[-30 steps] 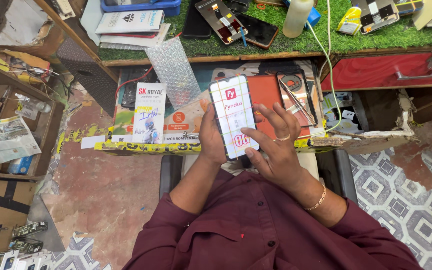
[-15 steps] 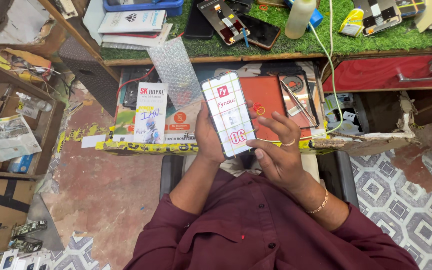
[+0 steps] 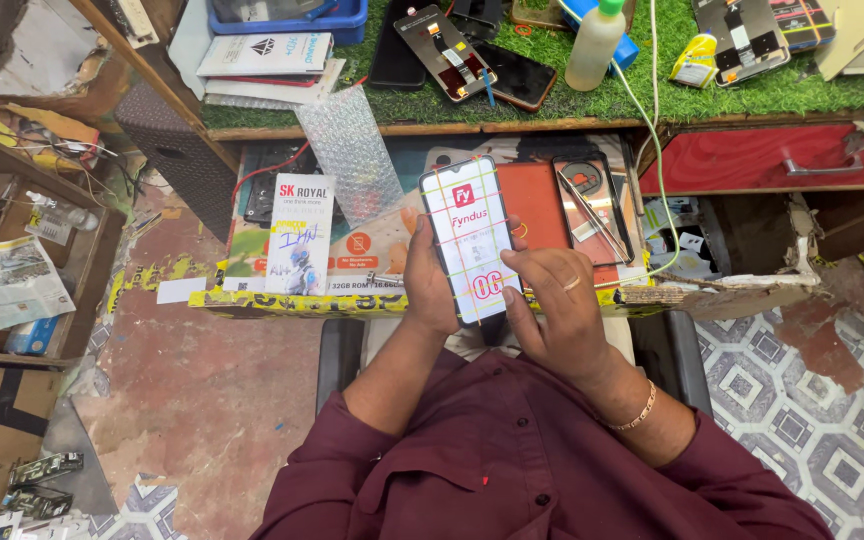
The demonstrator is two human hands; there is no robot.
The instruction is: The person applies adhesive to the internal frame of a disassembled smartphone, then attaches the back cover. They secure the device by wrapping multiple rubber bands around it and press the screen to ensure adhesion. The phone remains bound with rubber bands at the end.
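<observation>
A smartphone held over an open drawer.

The smartphone (image 3: 474,238), bound with rubber bands, is gripped by the left hand (image 3: 430,285), fingers clamped round its left edge. The right hand (image 3: 552,300) is laid on its near right corner, fingers loosely together. A white box (image 3: 299,236) lies left.

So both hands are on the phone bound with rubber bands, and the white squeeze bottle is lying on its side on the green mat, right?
Not quite. The head view shows the white squeeze bottle standing upright on the green mat, not lying on its side. The rest holds: the left hand grips the phone, which is bound with rubber bands, and the right hand rests on its lower edge.
</observation>
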